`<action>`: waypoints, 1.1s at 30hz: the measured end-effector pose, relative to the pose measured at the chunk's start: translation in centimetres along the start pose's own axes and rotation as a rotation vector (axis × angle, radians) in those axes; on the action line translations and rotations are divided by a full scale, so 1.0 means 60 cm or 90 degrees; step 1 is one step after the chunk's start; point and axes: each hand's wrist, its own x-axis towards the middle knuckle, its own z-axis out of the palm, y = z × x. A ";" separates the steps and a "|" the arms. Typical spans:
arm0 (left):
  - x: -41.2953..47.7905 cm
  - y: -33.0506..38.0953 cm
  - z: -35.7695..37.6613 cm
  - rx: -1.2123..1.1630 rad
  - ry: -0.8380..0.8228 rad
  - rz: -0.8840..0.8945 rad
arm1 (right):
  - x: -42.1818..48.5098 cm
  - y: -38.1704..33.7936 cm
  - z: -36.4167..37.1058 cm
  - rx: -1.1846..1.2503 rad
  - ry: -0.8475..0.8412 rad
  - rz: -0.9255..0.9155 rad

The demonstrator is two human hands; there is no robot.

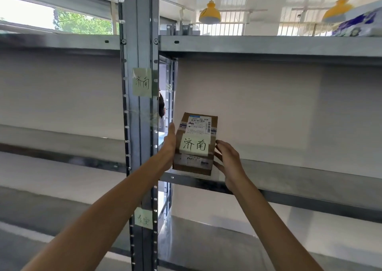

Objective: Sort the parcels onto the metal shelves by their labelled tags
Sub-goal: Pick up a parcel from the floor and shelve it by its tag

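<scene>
Grey metal shelves across the view, brown cardboard parcel on the middle shelf by the upright post, left hand and right hand pressed flat against its sides, handwritten tag on top, matching green note on the post

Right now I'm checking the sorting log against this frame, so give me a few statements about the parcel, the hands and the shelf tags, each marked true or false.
1. The cardboard parcel carries a handwritten note reading 济南. True.
2. Only one hand touches the parcel. False: the left hand and right hand are on opposite sides of it.
3. The tag on the post beside this shelf also reads 济南. True.
4. The parcel is at the right end of the shelf. False: it is at the left end, beside the post.
</scene>
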 end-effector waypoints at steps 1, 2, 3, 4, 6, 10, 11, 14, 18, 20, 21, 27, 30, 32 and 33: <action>0.006 -0.001 0.001 0.005 -0.015 0.003 | 0.006 -0.002 0.000 0.000 0.001 0.004; 0.010 -0.001 0.003 0.009 -0.031 0.004 | 0.012 -0.003 -0.001 -0.002 0.001 0.008; 0.012 -0.001 0.006 0.015 -0.040 0.005 | 0.017 -0.005 -0.001 -0.004 0.001 0.013; 0.015 -0.001 0.007 0.020 -0.044 0.005 | 0.022 -0.007 -0.002 -0.007 0.000 0.019; 0.018 0.003 0.013 0.028 -0.052 0.002 | 0.027 -0.010 -0.004 -0.013 -0.004 0.030; 0.036 0.007 0.019 0.026 -0.058 -0.019 | 0.035 -0.004 -0.011 -0.008 -0.021 0.049; 0.041 0.005 0.020 0.027 -0.060 -0.023 | 0.037 -0.001 -0.012 -0.004 -0.024 0.053; 0.054 -0.008 0.021 0.030 -0.056 -0.023 | 0.043 0.005 -0.013 0.003 -0.036 0.067; 0.071 -0.024 0.016 0.014 -0.037 -0.025 | 0.048 0.013 -0.009 0.005 -0.043 0.080; 0.079 -0.028 0.013 0.009 -0.016 -0.039 | 0.049 0.017 -0.005 0.005 -0.048 0.085; 0.081 -0.029 0.011 0.008 -0.003 -0.047 | 0.050 0.019 -0.003 0.005 -0.048 0.089; 0.087 -0.043 0.006 -0.010 0.084 -0.078 | 0.054 0.027 0.008 0.000 -0.048 0.095; 0.079 -0.047 0.009 0.024 0.121 -0.074 | 0.056 0.025 0.011 -0.009 -0.044 0.099; 0.075 -0.051 0.011 0.099 0.151 -0.019 | 0.058 0.025 0.011 -0.020 -0.047 0.101; 0.072 -0.053 0.012 0.142 0.161 0.017 | 0.058 0.025 0.011 -0.026 -0.050 0.100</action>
